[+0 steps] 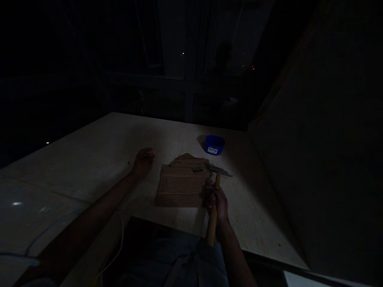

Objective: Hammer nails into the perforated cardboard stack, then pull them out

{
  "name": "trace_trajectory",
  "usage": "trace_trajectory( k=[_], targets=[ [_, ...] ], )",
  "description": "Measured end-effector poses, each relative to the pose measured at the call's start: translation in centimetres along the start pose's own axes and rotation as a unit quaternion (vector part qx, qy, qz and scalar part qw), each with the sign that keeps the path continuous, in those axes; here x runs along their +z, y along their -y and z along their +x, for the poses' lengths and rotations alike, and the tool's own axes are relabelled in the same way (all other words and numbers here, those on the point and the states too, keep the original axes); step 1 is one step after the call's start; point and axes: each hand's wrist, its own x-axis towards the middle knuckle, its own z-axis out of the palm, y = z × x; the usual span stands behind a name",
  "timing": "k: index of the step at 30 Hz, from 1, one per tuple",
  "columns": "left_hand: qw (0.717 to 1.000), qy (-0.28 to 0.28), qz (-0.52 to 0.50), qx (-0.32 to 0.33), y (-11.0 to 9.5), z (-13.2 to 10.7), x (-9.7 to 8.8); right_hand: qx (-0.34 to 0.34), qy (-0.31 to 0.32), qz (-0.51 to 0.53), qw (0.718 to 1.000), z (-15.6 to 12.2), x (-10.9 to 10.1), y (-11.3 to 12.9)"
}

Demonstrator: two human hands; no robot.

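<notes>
Head view, dim light: the right hand (pixel 218 202), just right of the frame's centre and low, is closed around the wooden handle of a hammer (pixel 214 207). The handle runs from below the fist, near the bottom edge of the board, up past the knuckles to a metal head that points right, lying at the right edge of a flat stack of brown perforated cardboard pieces (pixel 182 184). The stack lies in the middle of the frame, just left of the hand and touching it or nearly so; a short row of dark nails (pixel 197 170) rests on its upper part. The left hand (pixel 143 162), left of centre, lies on the pale board (pixel 89 159) with fingers loosely spread and slightly curled, holding nothing, a little apart from the left edge of the stack. A tiny dark speck sits on the board just left of that hand. Above and right of the stack, well clear of both hands, stands a small blue tub (pixel 214 144) with a white label. A white cable (pixel 118 247) trails at lower left, beneath the left forearm.
</notes>
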Motion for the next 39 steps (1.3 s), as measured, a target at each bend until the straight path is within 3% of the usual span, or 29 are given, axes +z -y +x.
trace_trajectory(
  k=[6,9,12,15,25,33,39],
  targets=[
    [0.989,0.139,-0.022,-0.050,-2.5,-4.5,7.4,-0.011,-0.007,-0.007,1.000,-0.1,0.0,0.1],
    [0.985,0.160,0.024,-0.054,-2.0,-5.4,9.6,-0.017,-0.006,0.000,1.000,-0.2,0.0,0.0],
    [0.982,0.156,0.101,-0.011,-0.9,-5.8,10.8,-0.010,-0.018,-0.001,1.000,-0.2,0.1,-0.1],
    [0.977,0.154,0.148,0.024,-0.2,-6.1,11.5,-0.007,-0.021,-0.007,1.000,-0.2,0.2,-0.1],
    [0.963,0.194,0.171,0.076,1.9,-6.2,12.7,-0.006,-0.042,-0.017,0.999,-0.5,0.3,-0.1],
    [0.949,0.241,0.195,0.065,4.2,-6.0,12.6,-0.010,-0.037,-0.006,0.999,-0.6,0.2,-0.2],
    [0.946,0.257,0.189,0.050,4.2,-6.2,12.6,0.003,-0.051,-0.004,0.999,-0.9,0.6,0.1]
  ],
)
